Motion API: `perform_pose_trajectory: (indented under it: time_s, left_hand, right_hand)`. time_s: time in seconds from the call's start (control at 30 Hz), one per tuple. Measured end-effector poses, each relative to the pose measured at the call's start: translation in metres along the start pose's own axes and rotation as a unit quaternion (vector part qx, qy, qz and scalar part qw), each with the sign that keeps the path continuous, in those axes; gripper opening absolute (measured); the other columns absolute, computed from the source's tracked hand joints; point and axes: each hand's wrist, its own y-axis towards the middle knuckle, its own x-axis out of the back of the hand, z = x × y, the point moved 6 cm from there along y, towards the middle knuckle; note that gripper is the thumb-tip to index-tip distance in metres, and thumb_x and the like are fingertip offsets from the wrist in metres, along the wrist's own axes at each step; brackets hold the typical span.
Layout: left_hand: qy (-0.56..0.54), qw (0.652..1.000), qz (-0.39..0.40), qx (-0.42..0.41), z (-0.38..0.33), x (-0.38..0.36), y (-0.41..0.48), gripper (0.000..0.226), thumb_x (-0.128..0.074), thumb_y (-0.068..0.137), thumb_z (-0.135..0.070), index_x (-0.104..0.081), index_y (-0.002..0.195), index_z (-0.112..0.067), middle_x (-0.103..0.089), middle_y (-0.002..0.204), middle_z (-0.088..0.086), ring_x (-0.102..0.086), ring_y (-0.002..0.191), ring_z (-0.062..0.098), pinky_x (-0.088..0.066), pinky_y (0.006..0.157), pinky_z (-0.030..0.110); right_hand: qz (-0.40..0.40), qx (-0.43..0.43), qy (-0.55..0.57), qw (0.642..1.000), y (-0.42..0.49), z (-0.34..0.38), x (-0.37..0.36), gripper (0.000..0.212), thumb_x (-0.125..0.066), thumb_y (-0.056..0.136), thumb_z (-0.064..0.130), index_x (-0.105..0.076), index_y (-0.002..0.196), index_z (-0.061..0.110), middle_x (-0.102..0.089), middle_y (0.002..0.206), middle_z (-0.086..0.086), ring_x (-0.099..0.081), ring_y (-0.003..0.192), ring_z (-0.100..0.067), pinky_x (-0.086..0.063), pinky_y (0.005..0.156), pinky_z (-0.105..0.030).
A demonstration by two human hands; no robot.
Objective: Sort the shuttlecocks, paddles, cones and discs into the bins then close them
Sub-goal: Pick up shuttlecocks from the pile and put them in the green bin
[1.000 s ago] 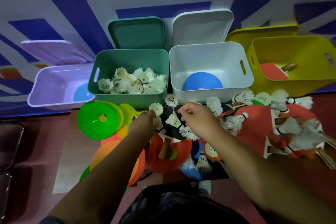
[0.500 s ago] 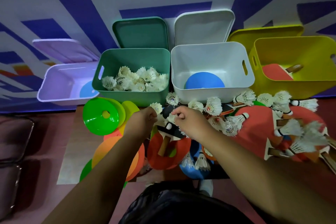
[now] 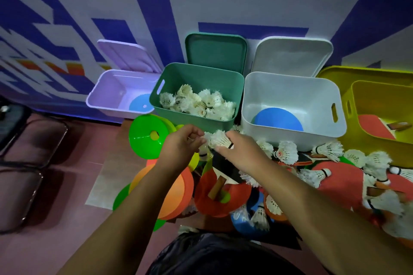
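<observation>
Reddish floor (image 3: 85, 241): 4 bins in a row, L-R lilac bin (image 3: 105, 98), green bin (image 3: 190, 123), white bin (image 3: 290, 138), yellow bin (image 3: 348, 127); just in front, mixed pile: discs (image 3: 176, 194), paddles (image 3: 339, 181), shuttlecocks (image 3: 288, 152).

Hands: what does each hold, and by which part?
Right hand grips a shuttlecock by its cork end; left hand apparently pinches a second shuttlecock by its feathers.

green bin (image 3: 183, 118) mouth open | green cone (image 3: 145, 140) left | white bin (image 3: 290, 137) right

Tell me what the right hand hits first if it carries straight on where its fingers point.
Holding a shuttlecock, the right hand would likely meet the left hand first; depth is unclear.
</observation>
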Motion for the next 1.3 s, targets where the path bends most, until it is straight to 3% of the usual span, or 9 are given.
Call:
perform_pose_trajectory:
  time_s: [0.13,0.33,0.5,0.73,0.9,1.03,1.2,1.27,1.3]
  left_hand:
    - [-0.026,0.999,-0.033,0.022,-0.008,0.025,0.009,0.01,-0.077,0.094,-0.02,-0.069,0.097,-0.024,-0.07,0.082,0.003,-0.071,0.067,0.027,-0.056,0.061,0.038]
    - [-0.072,0.995,-0.06,0.02,-0.026,0.053,0.051,0.01,-0.076,0.093,-0.021,-0.069,0.097,-0.028,-0.07,0.084,-0.003,-0.073,0.074,0.015,-0.062,0.08,0.048]
    - [-0.117,0.992,-0.043,-0.008,-0.052,0.049,0.092,0.008,-0.073,0.096,-0.022,-0.069,0.102,-0.026,-0.073,0.092,-0.001,-0.076,0.078,0.015,-0.063,0.079,0.043]
    - [-0.084,0.995,-0.004,0.044,-0.021,0.005,0.119,0.02,-0.064,0.102,-0.032,-0.061,0.12,-0.024,-0.07,0.11,-0.008,-0.077,0.071,0.01,-0.059,0.071,0.037]
    - [-0.109,0.99,-0.004,0.089,0.007,0.005,0.115,0.011,-0.064,0.1,-0.027,-0.064,0.11,-0.027,-0.071,0.104,-0.004,-0.075,0.068,0.012,-0.06,0.075,0.039]
    - [-0.104,0.989,-0.015,0.106,0.02,0.02,0.105,0.01,-0.065,0.098,-0.023,-0.064,0.105,-0.03,-0.074,0.103,-0.002,-0.075,0.075,0.016,-0.061,0.072,0.04]
    - [-0.12,0.986,-0.027,0.114,0.029,0.042,0.088,0.01,-0.064,0.099,-0.021,-0.064,0.108,-0.027,-0.074,0.101,0.0,-0.073,0.076,0.018,-0.058,0.07,0.038]
    - [-0.121,0.985,-0.033,0.118,0.031,0.049,0.082,0.01,-0.062,0.101,-0.018,-0.064,0.11,-0.023,-0.073,0.102,0.001,-0.072,0.077,0.019,-0.056,0.068,0.035]
    - [-0.119,0.985,-0.036,0.119,0.031,0.052,0.08,0.011,-0.061,0.101,-0.017,-0.064,0.111,-0.022,-0.073,0.102,0.0,-0.072,0.077,0.02,-0.055,0.068,0.034]
  right_hand:
    - [-0.026,-0.004,0.035,0.999,0.011,0.008,0.019,0.061,-0.062,0.099,0.058,-0.053,0.147,0.021,-0.065,0.13,-0.006,-0.065,0.112,-0.025,-0.054,0.088,-0.036]
    - [-0.095,-0.009,0.031,0.995,0.028,0.014,0.046,0.035,-0.062,0.098,0.054,-0.059,0.103,0.02,-0.056,0.102,0.002,-0.058,0.095,-0.022,-0.049,0.078,-0.037]
    - [-0.137,-0.032,0.042,0.989,0.031,0.012,0.064,0.027,-0.065,0.098,0.044,-0.05,0.086,0.024,-0.052,0.093,0.005,-0.053,0.085,-0.017,-0.037,0.065,-0.033]
    - [-0.156,-0.065,0.05,0.984,0.034,-0.005,0.072,0.031,-0.065,0.098,0.044,-0.052,0.086,0.018,-0.054,0.09,0.001,-0.052,0.082,-0.013,-0.038,0.064,-0.027]
    - [-0.168,-0.07,0.048,0.982,0.042,-0.002,0.076,0.046,-0.065,0.098,0.047,-0.036,0.074,0.02,-0.04,0.079,0.003,-0.04,0.069,-0.014,-0.028,0.059,-0.033]
    - [-0.165,-0.072,0.062,0.982,0.061,0.01,0.073,0.051,-0.065,0.096,0.054,-0.044,0.078,0.011,-0.047,0.083,-0.002,-0.048,0.074,-0.023,-0.033,0.06,-0.036]
    - [-0.177,-0.06,0.128,0.974,0.095,0.04,0.091,0.029,-0.071,0.094,0.048,-0.062,0.09,0.021,-0.062,0.089,0.001,-0.058,0.077,-0.018,-0.04,0.062,-0.032]
    - [-0.199,-0.065,0.164,0.964,0.11,0.048,0.105,0.02,-0.072,0.095,0.04,-0.065,0.103,0.023,-0.065,0.095,0.007,-0.062,0.083,-0.014,-0.042,0.065,-0.03]
    - [-0.207,-0.073,0.177,0.959,0.118,0.048,0.112,0.028,-0.072,0.095,0.039,-0.065,0.117,0.024,-0.067,0.103,0.008,-0.064,0.09,-0.015,-0.043,0.069,-0.029]
